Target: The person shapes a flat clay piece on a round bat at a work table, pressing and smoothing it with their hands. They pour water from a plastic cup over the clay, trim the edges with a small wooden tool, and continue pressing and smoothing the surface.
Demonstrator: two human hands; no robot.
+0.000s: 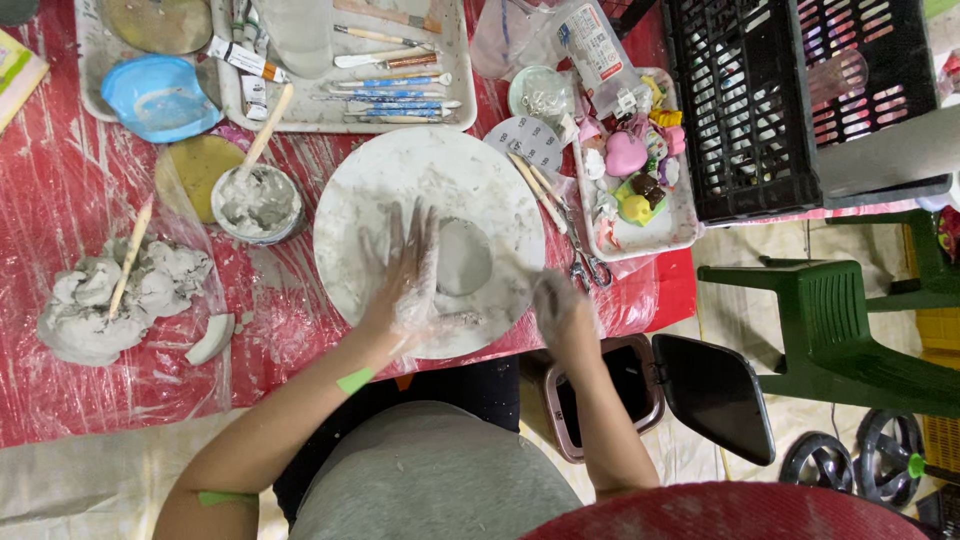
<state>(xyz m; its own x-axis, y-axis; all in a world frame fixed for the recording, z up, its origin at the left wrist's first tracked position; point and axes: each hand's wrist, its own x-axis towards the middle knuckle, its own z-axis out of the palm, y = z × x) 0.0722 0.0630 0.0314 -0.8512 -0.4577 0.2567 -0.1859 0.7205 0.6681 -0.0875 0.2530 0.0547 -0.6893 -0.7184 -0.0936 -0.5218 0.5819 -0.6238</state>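
Observation:
A round white board (pixel 400 180), smeared with clay, lies on the red table. A flat grey clay disc (pixel 464 258) rests on its near right part. My left hand (pixel 402 278), coated in clay, lies flat on the board with fingers spread, touching the disc's left edge. My right hand (pixel 560 310), also clay-covered, is at the board's lower right rim; it is blurred and its fingers look curled, with nothing visible in it.
A lump of grey clay (pixel 100 295) with a wooden stick sits at left on plastic film. A bowl of wet clay (pixel 257 203) with a stick stands beside the board. A tool tray (pixel 390 85), a tray of small coloured figures (pixel 635 180), scissors (pixel 585 262), a black crate (pixel 760 100) and a green stool (pixel 840 320) lie around.

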